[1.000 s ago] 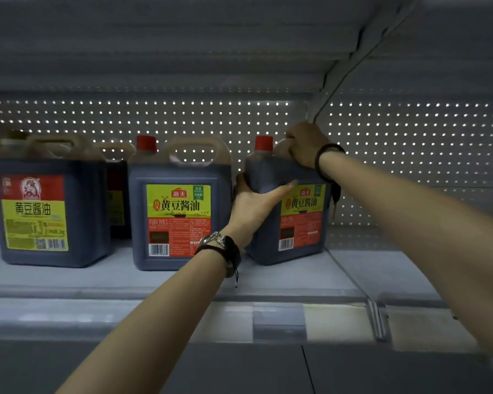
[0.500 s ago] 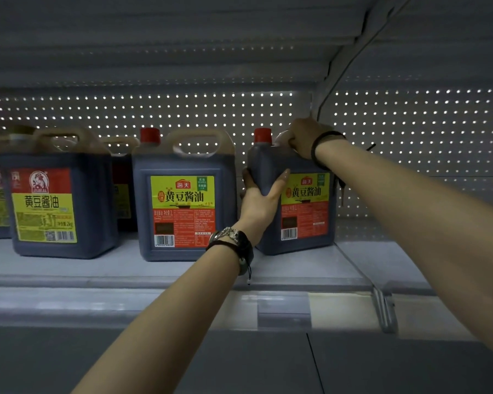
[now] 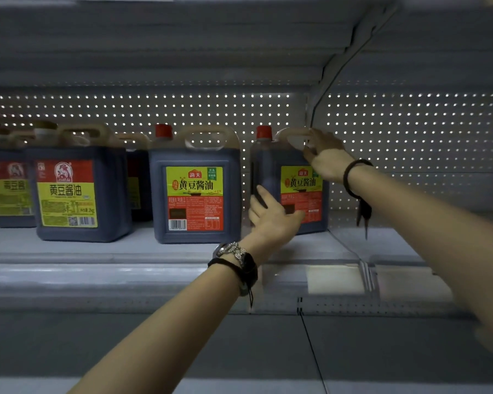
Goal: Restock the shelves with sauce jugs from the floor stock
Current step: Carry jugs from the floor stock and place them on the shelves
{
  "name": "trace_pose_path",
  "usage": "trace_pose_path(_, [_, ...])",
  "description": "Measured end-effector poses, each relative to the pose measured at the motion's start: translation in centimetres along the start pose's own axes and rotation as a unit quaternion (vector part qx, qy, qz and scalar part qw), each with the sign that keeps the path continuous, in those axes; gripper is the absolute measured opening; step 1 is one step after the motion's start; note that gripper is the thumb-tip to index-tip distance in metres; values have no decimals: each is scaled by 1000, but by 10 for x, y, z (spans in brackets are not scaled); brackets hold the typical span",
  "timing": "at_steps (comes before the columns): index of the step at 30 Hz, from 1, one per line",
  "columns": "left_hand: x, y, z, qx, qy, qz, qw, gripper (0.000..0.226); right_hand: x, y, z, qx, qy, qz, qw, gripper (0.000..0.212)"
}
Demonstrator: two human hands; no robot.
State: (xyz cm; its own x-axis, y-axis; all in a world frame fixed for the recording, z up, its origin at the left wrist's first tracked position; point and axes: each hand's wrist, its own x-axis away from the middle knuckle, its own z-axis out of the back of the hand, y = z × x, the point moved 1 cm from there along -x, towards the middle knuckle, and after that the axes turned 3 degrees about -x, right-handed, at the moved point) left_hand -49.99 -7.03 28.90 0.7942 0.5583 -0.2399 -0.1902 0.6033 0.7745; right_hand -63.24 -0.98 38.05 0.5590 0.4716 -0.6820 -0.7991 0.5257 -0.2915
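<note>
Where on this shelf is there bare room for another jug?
Bare: the shelf right of the right jug, up to the frame's edge. Crowded: leftward, the middle jug and left jugs stand close, gaps narrow, more jugs behind.

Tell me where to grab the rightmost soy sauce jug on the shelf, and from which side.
Take the loop handle on top of the rightmost jug, right of its red cap. Come from the front and above, hooking fingers through the opening. The jug stands upright on the shelf, its flat sides give little hold, and the next jug stands close on its left.
</note>
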Motion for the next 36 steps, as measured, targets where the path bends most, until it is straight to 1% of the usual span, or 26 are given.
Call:
trace_pose_path(2, [14, -2, 1, -3, -5, -18, 1000, 92, 25, 1, 4, 20, -14, -3, 1000, 34])
trace_pose_path(4, [26, -1, 6, 2, -5, -32, 999, 85, 49, -2, 10, 57, -28, -25, 998, 32])
trace_pose_path(7, [42, -1, 13, -6, 2, -77, 997, 60, 78, -12, 19, 124, -53, -41, 990, 32])
trace_pose_path(8, [46, -2, 15, -20, 1, -98, 995, 51, 86, -16, 22, 146, -69, -46, 986, 32])
trace_pose_path(10, [57, -5, 20, -85, 5, -147, 985, 40, 103, -24, 27, 182, -91, -52, 978, 31])
trace_pose_path(12, [69, -8, 26, -149, 18, -190, 970, 34, 121, -32, 33, 202, -91, -47, 974, 28])
trace_pose_path(14, [81, -12, 29, -185, 20, -214, 959, 29, 139, -41, 40, 216, -88, -40, 972, 31])
trace_pose_path(17, [98, -19, 31, -225, 11, -218, 949, 27, 168, -52, 50, 217, -83, -43, 972, 37])
trace_pose_path(20, [116, -24, 29, -248, 6, -232, 940, 26, 204, -55, 62, 213, -78, -69, 972, 28])
trace_pose_path(22, [131, -27, 24, -274, 10, -256, 927, 26, 231, -58, 68, 221, -105, -91, 965, 26])
trace_pose_path(25, [155, -33, 12, -312, 8, -298, 902, 26, 275, -65, 73, 258, -170, -124, 943, 29])
trace_pose_path(27, [171, -36, 1, -336, -27, -313, 888, 28, 304, -68, 74, 276, -205, -154, 926, 28])
trace_pose_path(30, [201, -40, -20, -360, -81, -331, 868, 28, 350, -68, 77, 281, -234, -204, 908, 31])
trace_pose_path(36, [263, -56, -73, -361, -170, -376, 836, 28, 444, -55, 83, 255, -312, -299, 865, 29])
